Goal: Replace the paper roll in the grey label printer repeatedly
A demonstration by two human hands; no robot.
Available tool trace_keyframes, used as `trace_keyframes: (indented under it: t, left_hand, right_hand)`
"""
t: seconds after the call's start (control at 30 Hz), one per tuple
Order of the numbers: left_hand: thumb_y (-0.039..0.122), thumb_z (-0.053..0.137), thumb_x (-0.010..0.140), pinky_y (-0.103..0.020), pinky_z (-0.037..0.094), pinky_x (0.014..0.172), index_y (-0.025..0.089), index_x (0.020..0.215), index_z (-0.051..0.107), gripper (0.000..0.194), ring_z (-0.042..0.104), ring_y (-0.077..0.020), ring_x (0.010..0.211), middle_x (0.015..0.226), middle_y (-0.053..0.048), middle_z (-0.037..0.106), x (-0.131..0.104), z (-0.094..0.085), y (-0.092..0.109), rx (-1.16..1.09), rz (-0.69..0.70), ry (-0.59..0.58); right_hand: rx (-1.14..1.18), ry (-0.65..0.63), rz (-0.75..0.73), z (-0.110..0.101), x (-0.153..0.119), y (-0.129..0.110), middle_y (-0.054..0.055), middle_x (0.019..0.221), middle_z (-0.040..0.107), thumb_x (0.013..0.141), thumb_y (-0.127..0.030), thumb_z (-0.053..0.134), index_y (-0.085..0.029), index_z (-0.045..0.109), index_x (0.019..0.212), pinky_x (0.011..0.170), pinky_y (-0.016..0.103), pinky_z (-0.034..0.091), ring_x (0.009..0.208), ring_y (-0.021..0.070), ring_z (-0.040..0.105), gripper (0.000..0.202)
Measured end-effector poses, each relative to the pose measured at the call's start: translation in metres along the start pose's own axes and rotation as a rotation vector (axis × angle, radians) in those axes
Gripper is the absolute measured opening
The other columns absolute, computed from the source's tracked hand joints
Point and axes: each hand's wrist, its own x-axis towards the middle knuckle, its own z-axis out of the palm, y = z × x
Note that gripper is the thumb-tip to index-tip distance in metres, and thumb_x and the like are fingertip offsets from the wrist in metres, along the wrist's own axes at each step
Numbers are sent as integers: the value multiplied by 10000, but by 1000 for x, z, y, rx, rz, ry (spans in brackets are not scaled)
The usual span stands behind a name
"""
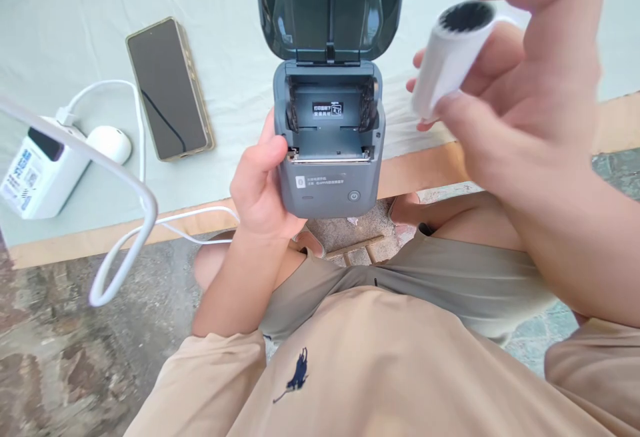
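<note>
My left hand (263, 187) grips the left side of a small dark grey label printer (325, 187), its thumb at the front corner. The printer's tinted lid (330, 10) stands raised, and the bay inside shows a small black sticker and no roll. To the right of the printer, my right hand (520, 83) holds a white roll of label paper (447, 63) between thumb and fingers. The roll is tilted, with its dark toothed core facing up, and the hand is slightly blurred.
A phone (173, 90) lies on the pale cloth of the table (225, 17). Left of it are a white power bank (45, 170) and a white rounded case (110, 145). A white cable (135, 197) loops over the table's near edge, close to my left forearm.
</note>
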Motion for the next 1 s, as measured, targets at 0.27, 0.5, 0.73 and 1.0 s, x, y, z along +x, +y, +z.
trace_keyframes:
  t: [0.27, 0.5, 0.73, 1.0]
  left_hand:
    - [472, 532, 833, -434, 481, 1041, 236, 1102, 548, 358, 588, -278, 1251, 1031, -44, 696, 7, -19, -17, 30, 93, -75]
    - [389, 563, 831, -434, 541, 934, 237, 1160, 544, 363, 609, -303, 1198, 1016, -53, 683, 9, -20, -21, 96, 153, -106]
    - [360, 576, 831, -370, 556, 907, 227, 1184, 497, 385, 625, -258, 1171, 1019, -37, 662, 4, -15, -13, 72, 73, -131]
    - [404, 584, 819, -391, 531, 952, 213, 1167, 496, 407, 599, -267, 1213, 1060, -63, 664, 7, -17, -16, 60, 91, -126]
  right_hand:
    - [30, 154, -365, 7, 7, -14, -68, 1232, 539, 854, -197, 552, -334, 438, 1270, 855, 231, 544, 1094, 81, 584, 452]
    - [-362, 124, -536, 25, 14, -17, 4, 1001, 657, 787, -176, 635, -172, 511, 956, 767, 251, 522, 936, 110, 646, 210]
    - [-538, 164, -558, 30, 16, -11, -49, 1085, 659, 821, -169, 591, -206, 564, 909, 729, 259, 420, 929, 78, 644, 99]
    - [-519, 282, -649, 36, 14, -10, -54, 771, 612, 846, -215, 577, -213, 574, 846, 742, 276, 310, 795, 77, 536, 4]
